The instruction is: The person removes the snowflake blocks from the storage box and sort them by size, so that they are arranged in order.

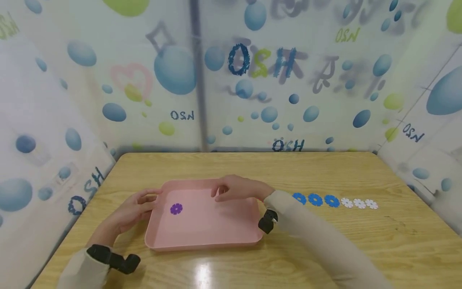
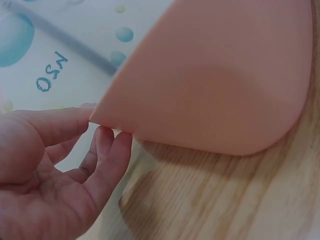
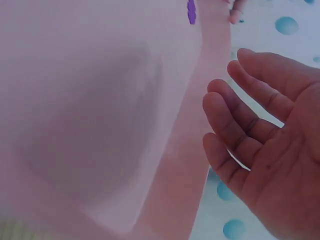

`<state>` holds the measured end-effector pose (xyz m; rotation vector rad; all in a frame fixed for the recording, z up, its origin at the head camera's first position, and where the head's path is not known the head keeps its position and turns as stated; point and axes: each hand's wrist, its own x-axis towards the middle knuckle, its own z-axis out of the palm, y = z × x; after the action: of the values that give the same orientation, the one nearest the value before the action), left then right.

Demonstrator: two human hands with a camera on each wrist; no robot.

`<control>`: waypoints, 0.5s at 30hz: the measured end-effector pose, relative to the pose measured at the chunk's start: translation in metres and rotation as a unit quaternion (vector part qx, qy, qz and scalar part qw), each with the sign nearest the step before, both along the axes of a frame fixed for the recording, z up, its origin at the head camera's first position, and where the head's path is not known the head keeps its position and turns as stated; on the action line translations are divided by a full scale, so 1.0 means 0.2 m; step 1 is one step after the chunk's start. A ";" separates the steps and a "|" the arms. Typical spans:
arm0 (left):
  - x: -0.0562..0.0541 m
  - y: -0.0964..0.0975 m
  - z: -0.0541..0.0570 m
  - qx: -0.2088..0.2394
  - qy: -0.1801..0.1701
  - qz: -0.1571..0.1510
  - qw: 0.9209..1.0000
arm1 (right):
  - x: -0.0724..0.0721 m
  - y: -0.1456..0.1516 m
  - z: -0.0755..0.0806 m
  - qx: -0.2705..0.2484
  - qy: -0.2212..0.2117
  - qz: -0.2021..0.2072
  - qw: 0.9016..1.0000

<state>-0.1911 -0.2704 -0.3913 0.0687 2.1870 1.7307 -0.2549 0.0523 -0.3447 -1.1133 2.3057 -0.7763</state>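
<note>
At the pink tray [image 1: 202, 237], the left hand [image 1: 135, 208] pinches its rim while the right hand [image 1: 236, 188] hovers open, touching nothing.

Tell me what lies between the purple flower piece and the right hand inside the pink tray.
Nothing: in the head view, only bare tray floor of the pink tray stretches between the purple flower piece and the right hand, which hovers open, holding nothing.

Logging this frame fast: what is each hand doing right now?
Left hand: pinches the corner of the pink plastic tray.
Right hand: open, fingers relaxed over the tray, holding nothing.
</note>
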 end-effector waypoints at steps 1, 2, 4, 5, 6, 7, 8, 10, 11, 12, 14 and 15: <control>0.00 0.00 0.00 -0.001 0.000 0.001 1.000 | 0.00 -0.03 0.00 0.010 -0.003 0.007 1.000; 0.00 0.00 0.00 -0.002 0.000 0.002 1.000 | 0.00 -0.05 0.00 0.021 -0.006 0.012 1.000; -0.01 -0.01 0.00 -0.003 0.000 0.003 1.000 | -0.01 -0.11 -0.01 0.039 -0.012 0.022 0.999; -0.01 -0.01 -0.01 -0.003 0.000 0.004 1.000 | -0.01 -0.13 -0.02 0.045 -0.014 0.027 0.999; -0.01 -0.01 -0.01 -0.002 -0.002 0.007 1.000 | -0.02 -0.16 -0.03 0.050 -0.017 0.031 0.998; -0.01 -0.01 -0.01 -0.001 -0.003 0.006 1.000 | -0.03 -0.18 -0.05 0.053 -0.021 0.032 0.998; -0.01 -0.01 -0.01 -0.001 -0.004 0.004 1.000 | -0.04 -0.20 -0.07 0.057 -0.023 0.031 0.998; -0.01 -0.01 -0.01 0.001 -0.004 0.000 1.000 | -0.05 -0.24 -0.10 0.059 -0.029 0.030 0.997; -0.01 -0.01 -0.02 0.002 -0.003 -0.002 1.000 | -0.06 -0.27 -0.12 0.062 -0.030 0.026 0.997; -0.02 -0.01 -0.02 0.004 -0.001 -0.005 1.000 | -0.06 -0.29 -0.13 0.064 -0.024 0.026 0.997; -0.02 -0.02 -0.02 0.007 0.004 -0.011 1.000 | -0.06 -0.35 -0.14 0.073 -0.006 0.028 0.997; -0.02 -0.02 -0.02 0.007 0.005 -0.012 1.000 | -0.06 -0.38 -0.14 0.077 0.007 0.034 0.996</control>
<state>-0.1951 -0.2738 -0.3958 0.1068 2.1719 1.7370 -0.2666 -0.0245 -0.3726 -1.1238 2.2832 -0.5579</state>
